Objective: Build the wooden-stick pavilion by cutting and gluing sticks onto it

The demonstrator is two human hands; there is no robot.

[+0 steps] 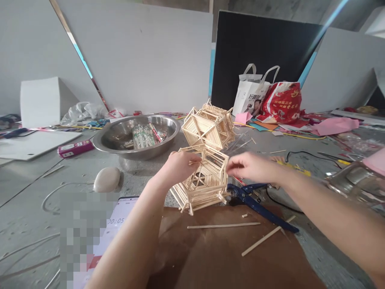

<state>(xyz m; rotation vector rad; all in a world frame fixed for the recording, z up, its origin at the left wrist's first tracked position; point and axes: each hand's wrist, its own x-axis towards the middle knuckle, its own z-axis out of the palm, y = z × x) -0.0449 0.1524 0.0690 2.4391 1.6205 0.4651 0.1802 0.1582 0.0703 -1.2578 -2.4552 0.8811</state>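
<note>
In front of me stands an open, many-sided lattice of thin wooden sticks, with spokes meeting inside it. My left hand is closed over its upper left edge, the fingertips pinched together just inside the rim. At the opposite rim my right hand has its fingers bent together against the lattice's right edge. A second, taller lattice of sticks rises right behind the first. Blue-handled cutters lie below my right forearm. Two loose sticks rest on the brown sheet nearest me.
At the left is a steel basin holding wrapped bundles of sticks. A pale rounded object, a purple box and a phone lie on the floor. Bags, coloured paper and cables are scattered at the right.
</note>
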